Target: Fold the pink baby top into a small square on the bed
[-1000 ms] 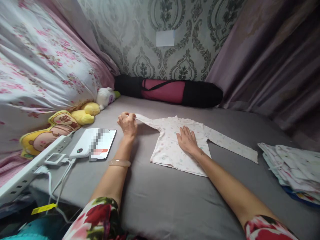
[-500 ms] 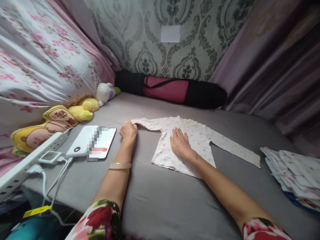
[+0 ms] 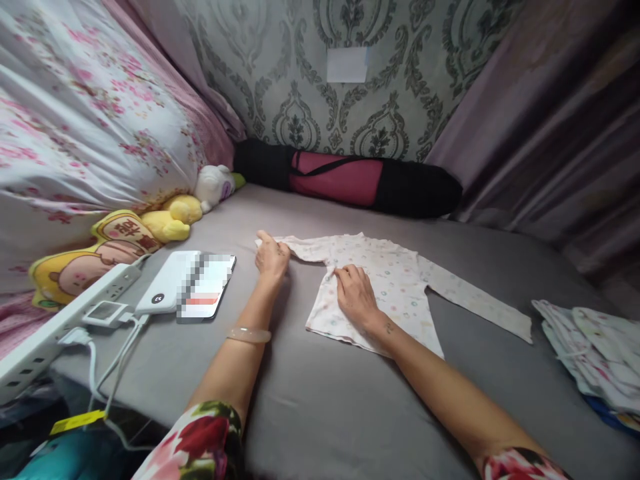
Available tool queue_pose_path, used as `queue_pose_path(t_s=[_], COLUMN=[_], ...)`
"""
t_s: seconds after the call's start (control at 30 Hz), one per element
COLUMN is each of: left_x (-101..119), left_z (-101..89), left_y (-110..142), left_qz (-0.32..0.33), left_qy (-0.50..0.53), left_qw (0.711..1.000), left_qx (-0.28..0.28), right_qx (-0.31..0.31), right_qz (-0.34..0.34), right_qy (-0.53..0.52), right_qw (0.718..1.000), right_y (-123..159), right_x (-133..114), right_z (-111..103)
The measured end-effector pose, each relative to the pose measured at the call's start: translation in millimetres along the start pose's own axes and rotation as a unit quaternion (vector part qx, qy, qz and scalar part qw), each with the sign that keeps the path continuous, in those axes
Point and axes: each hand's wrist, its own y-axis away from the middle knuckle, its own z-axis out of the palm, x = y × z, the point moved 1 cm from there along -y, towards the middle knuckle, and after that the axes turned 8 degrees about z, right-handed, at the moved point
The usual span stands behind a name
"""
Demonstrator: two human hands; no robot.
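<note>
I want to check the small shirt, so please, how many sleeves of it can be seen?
2. One sleeve runs to the left hand, which partly covers its end; the other sleeve stretches toward the folded clothes.

Bed (image 3: 310, 407) open between forearms (image 3: 240, 363), nearside of shirt (image 3: 397, 293); long bag (image 3: 345, 180) blocks rear, phone (image 3: 207, 290) left, folded clothes (image 3: 595, 350) right.

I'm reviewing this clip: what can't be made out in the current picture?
All in the head view:
Sleeve end: partly hidden by left hand.
Shirt print: partly covered by right hand.
Smartphone screen: pixelated.
Folded clothes: cut off by right edge.
Teal object: cut off by bottom edge, unidentifiable.
</note>
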Motion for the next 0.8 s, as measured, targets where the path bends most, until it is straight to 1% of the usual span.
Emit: queue_pose_path(t_s=[0.03,0.13,0.17,0.2,0.23,0.3,0.4,0.7,0.8], left_x=[7,24,29,32,34,37,37,45,46], left_z=[1.8,15.2,21.2,27.3,33.0,42.5,50.2,47.4,49.3], left_y=[4,17,21,26,30,37,45,54,53], left_qz=[0.023,0.092,0.108,0.119,0.126,0.134,0.136,0.107,0.113], left_qy=[-0.004,0.009,0.015,0.017,0.015,0.006,-0.001,0.022,0.030], left_qw=[0.999,0.983,0.975,0.970,0.969,0.971,0.976,0.981,0.979], left_qx=[-0.028,-0.159,-0.193,-0.211,-0.214,-0.197,-0.172,-0.161,-0.165], right_qx=[-0.001,-0.009,-0.009,-0.006,0.001,0.016,0.032,0.037,0.027], right_qz=[0.001,-0.001,0.000,0.003,0.008,0.021,0.035,0.049,0.055], right_qy=[-0.004,-0.016,-0.019,-0.020,-0.020,-0.018,-0.020,-0.032,-0.027], right_qw=[1.000,1.000,1.000,1.000,1.000,0.999,0.999,0.998,0.998], right_y=[0,0,0,0,0,0,0,-2,-2], right_x=[1,7,8,10,12,14,15,9,7], right_z=[2,4,5,5,4,4,5,7,10])
